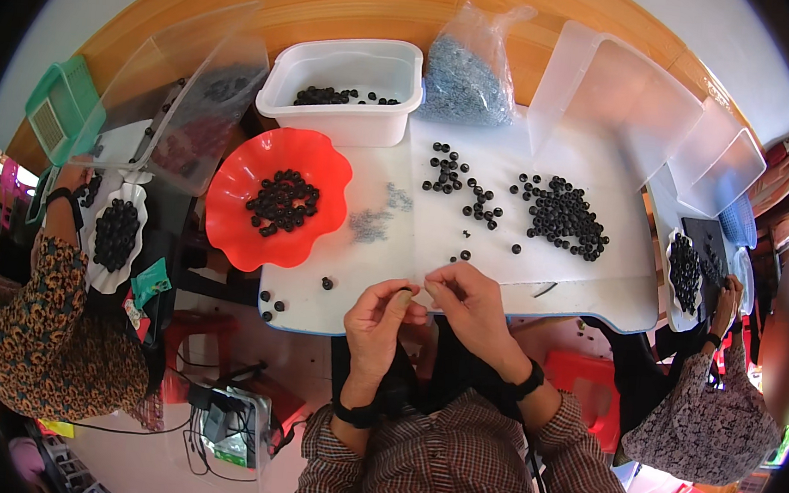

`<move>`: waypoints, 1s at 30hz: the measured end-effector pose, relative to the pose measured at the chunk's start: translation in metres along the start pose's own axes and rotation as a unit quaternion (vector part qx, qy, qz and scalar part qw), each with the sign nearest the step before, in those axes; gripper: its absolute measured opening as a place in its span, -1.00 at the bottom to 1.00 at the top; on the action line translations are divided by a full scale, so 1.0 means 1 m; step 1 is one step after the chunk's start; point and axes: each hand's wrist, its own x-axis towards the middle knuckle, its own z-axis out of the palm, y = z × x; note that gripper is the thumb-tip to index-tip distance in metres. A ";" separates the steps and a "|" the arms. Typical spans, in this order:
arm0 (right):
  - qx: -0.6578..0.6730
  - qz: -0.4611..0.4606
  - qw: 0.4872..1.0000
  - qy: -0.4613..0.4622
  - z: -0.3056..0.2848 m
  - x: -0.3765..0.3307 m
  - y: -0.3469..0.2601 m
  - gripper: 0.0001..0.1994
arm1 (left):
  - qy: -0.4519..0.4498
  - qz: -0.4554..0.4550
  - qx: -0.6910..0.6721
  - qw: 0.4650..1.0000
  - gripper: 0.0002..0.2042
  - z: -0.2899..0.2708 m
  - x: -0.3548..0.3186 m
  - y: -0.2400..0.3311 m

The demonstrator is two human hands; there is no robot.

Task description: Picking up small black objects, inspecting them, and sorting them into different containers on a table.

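My left hand (377, 327) and my right hand (471, 310) meet fingertip to fingertip over the near edge of the white table (334, 302). Both are closed in a pinch. A small dark bit shows at the left fingertips, too small to name, and what the right fingers grip is hidden. Beyond them lie loose round black beads (465, 255) and a dense heap of the same beads (568, 218). Small silvery metal pieces (373, 226) lie in a patch left of centre. A red scalloped bowl (232, 192) holds more black beads.
At the back stand a white tub (348, 132) with black beads and a clear bag (468, 81) of small bluish-grey pieces. Translucent plastic bins (619, 97) rise at right. A thin dark tool (546, 289) lies near the front edge. Co-workers sit left (63, 332) and right (701, 419).
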 end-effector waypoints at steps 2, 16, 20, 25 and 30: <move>-0.111 -0.074 0.991 0.014 0.014 0.018 -0.003 -0.93 | 0.035 0.005 -0.014 0.999 -0.82 -0.013 0.000 -0.002; -0.425 -0.078 0.901 0.032 0.070 0.066 0.024 -0.84 | 0.070 0.008 -0.096 0.993 -0.78 -0.036 -0.003 -0.001; -0.434 -0.076 0.897 0.037 0.071 0.068 0.027 -0.86 | 0.067 0.008 -0.092 0.993 -0.80 -0.038 -0.002 -0.002; -0.359 -0.090 0.928 0.044 0.060 0.063 0.028 -0.88 | 0.068 0.001 -0.107 0.992 -0.81 -0.038 -0.001 -0.003; -0.245 -0.071 0.966 0.032 0.056 0.063 0.026 -0.91 | 0.071 -0.010 -0.099 0.992 -0.82 -0.038 -0.001 0.001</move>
